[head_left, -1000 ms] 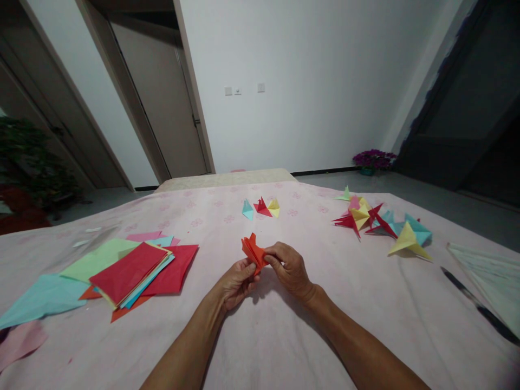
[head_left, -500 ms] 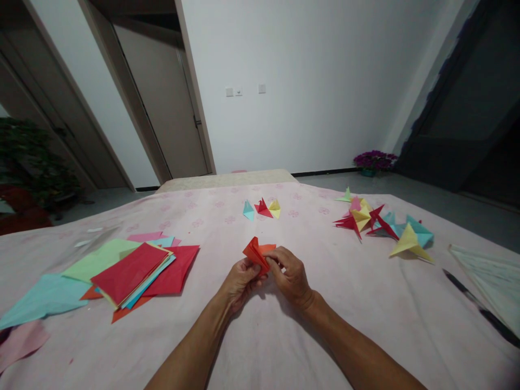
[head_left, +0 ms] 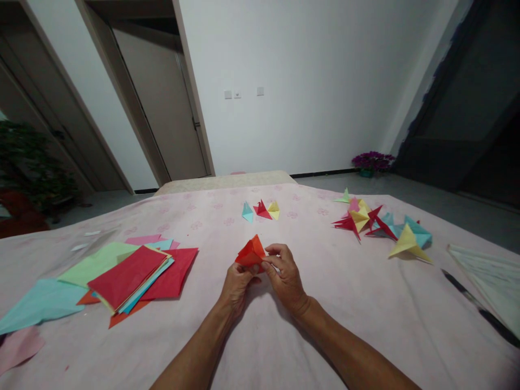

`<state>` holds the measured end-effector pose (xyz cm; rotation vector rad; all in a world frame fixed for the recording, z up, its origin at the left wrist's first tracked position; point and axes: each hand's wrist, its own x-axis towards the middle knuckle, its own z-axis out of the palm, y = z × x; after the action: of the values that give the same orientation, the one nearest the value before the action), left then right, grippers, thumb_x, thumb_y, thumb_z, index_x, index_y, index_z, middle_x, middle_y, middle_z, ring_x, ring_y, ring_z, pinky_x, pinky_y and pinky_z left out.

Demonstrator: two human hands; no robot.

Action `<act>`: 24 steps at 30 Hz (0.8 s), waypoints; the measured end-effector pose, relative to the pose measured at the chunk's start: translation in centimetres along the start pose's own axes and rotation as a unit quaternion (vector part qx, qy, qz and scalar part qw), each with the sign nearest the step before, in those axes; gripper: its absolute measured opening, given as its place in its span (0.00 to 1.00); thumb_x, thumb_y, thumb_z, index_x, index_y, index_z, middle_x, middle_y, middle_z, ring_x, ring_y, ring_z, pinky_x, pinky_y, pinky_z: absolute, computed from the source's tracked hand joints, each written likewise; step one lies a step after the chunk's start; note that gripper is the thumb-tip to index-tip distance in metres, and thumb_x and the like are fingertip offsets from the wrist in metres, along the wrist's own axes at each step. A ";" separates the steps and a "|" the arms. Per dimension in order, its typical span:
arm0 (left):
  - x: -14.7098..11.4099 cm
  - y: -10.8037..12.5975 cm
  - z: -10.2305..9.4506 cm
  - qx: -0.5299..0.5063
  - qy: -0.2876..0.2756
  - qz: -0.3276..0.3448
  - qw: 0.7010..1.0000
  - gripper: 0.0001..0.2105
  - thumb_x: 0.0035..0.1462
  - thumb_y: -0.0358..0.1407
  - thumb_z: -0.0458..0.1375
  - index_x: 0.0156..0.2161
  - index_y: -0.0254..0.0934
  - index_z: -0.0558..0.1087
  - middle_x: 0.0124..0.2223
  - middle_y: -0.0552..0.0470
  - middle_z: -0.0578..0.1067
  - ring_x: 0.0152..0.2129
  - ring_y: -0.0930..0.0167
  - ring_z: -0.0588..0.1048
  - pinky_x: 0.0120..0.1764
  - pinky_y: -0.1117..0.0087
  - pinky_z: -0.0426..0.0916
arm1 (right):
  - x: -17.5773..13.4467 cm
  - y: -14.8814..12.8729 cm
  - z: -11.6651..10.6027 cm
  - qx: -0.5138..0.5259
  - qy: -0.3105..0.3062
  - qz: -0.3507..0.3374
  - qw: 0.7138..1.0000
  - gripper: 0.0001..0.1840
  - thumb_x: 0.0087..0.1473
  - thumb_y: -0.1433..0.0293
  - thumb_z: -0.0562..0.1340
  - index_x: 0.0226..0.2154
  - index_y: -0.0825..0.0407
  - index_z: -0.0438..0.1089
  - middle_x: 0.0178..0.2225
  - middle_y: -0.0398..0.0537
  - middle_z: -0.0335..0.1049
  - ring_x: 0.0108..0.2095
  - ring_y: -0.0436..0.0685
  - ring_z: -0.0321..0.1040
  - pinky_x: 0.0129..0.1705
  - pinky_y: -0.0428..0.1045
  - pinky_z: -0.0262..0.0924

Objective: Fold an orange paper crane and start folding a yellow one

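Note:
A partly folded piece of orange origami paper is held between both hands, above the middle of the table. My left hand grips its lower left part, with the thumb on the near side. The fingers of my right hand pinch its lower right edge. Some of the lower folds are hidden behind the fingers. Beyond the hands stand three small folded paper figures: a light blue one, a red crane and a yellow one.
Stacked coloured paper sheets lie on the left. A pile of folded paper cranes sits at the right, with a black pen and a pale sheet nearer the right edge. A pink flowered cloth covers the table.
The orange paper has turned and now shows a wider face, tilted up toward its point. My right hand has shifted slightly left and its fingers are at the lower edge.

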<state>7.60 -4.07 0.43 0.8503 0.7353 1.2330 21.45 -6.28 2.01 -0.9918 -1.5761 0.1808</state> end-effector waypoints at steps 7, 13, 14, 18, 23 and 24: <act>0.1 -0.2 0.1 0.013 0.015 0.006 1.000 0.18 0.44 0.39 0.72 0.39 0.31 0.79 0.37 0.45 0.80 0.31 0.70 0.76 0.28 0.75 0.68 | -0.2 -0.2 0.7 0.079 0.003 0.113 0.990 0.05 0.56 0.70 0.62 0.33 0.50 0.75 0.37 0.48 0.68 0.38 0.54 0.67 0.34 0.47 0.63; 0.1 -0.4 0.0 0.020 0.021 0.002 1.000 0.18 0.45 0.40 0.71 0.39 0.29 0.79 0.36 0.44 0.80 0.28 0.73 0.75 0.28 0.76 0.67 | -0.1 -0.2 1.3 0.172 0.046 0.245 0.953 0.16 0.50 0.67 0.66 0.43 0.51 0.70 0.29 0.41 0.68 0.29 0.52 0.66 0.32 0.47 0.62; 0.1 -0.4 0.0 0.024 0.019 0.002 1.000 0.18 0.46 0.40 0.70 0.40 0.29 0.79 0.36 0.44 0.80 0.28 0.73 0.75 0.29 0.76 0.67 | 0.0 -0.2 1.4 0.180 0.043 0.255 0.949 0.17 0.49 0.66 0.66 0.44 0.52 0.71 0.28 0.41 0.68 0.28 0.52 0.66 0.31 0.47 0.62; 0.1 -0.7 -0.1 0.054 0.001 0.009 0.998 0.18 0.48 0.41 0.69 0.41 0.29 0.78 0.36 0.45 0.79 0.28 0.73 0.74 0.29 0.75 0.67 | 0.2 -0.2 1.2 0.169 0.027 0.254 0.952 0.12 0.50 0.64 0.65 0.36 0.54 0.75 0.29 0.45 0.71 0.29 0.53 0.67 0.33 0.48 0.62; 0.1 -0.9 0.0 0.128 -0.004 0.027 0.991 0.16 0.51 0.42 0.66 0.40 0.30 0.76 0.32 0.50 0.76 0.23 0.75 0.70 0.27 0.75 0.64 | 0.4 -0.1 0.6 0.113 0.034 0.231 0.966 0.11 0.52 0.64 0.63 0.25 0.54 0.75 0.26 0.47 0.72 0.28 0.54 0.67 0.31 0.47 0.61; 0.1 -1.0 0.0 0.149 0.016 0.047 0.988 0.17 0.52 0.42 0.65 0.42 0.31 0.75 0.33 0.50 0.76 0.23 0.75 0.70 0.27 0.74 0.64 | 0.5 0.1 0.5 0.104 0.040 0.234 0.966 0.12 0.52 0.63 0.63 0.25 0.54 0.75 0.25 0.47 0.72 0.28 0.54 0.67 0.31 0.47 0.61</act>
<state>8.06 -4.12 -0.40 1.1226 0.9283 1.2394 21.06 -5.66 2.14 -1.1735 -1.2005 0.6138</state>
